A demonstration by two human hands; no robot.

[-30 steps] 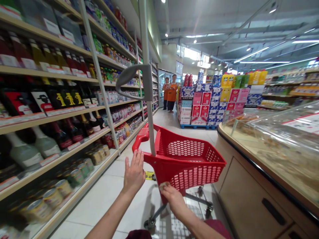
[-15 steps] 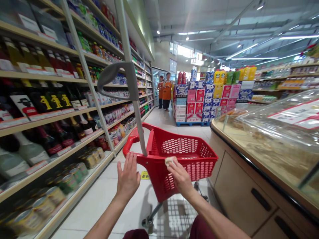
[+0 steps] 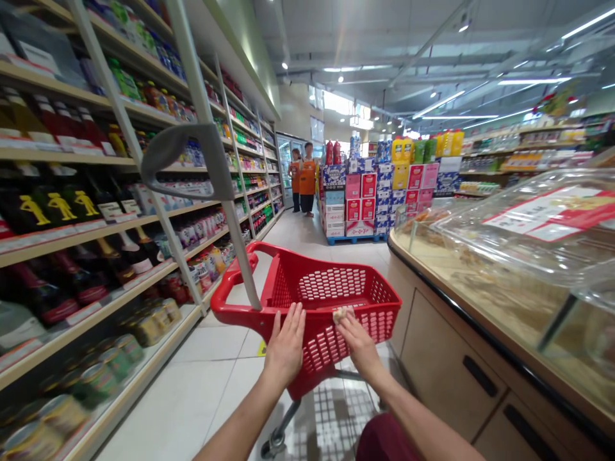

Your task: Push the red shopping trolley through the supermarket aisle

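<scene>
A red plastic shopping cart basket (image 3: 331,267) with honeycomb-like holes stands in front of me on a wheeled frame. Its grey upright handle (image 3: 187,157) rises at the left. My left hand (image 3: 287,346) lies against the basket's near side, fingers stretched out and pointing up to the rim, with nothing held. To its right, my right hand (image 3: 358,342) presses a small crumpled pale cloth (image 3: 343,314) onto the near rim. The cloth is partly covered by the fingers.
Shelves of bottles and cans (image 3: 120,221) line the left side. On the right is a wooden counter (image 3: 442,352) with clear covers (image 3: 519,211). Stacked boxes (image 3: 360,198) stand ahead, and two people in orange vests (image 3: 306,176) stand farther back.
My left hand has moved right, from beside the handle end to the basket's near side. My right hand with the cloth has slid right along the rim. The view has turned slightly right.
</scene>
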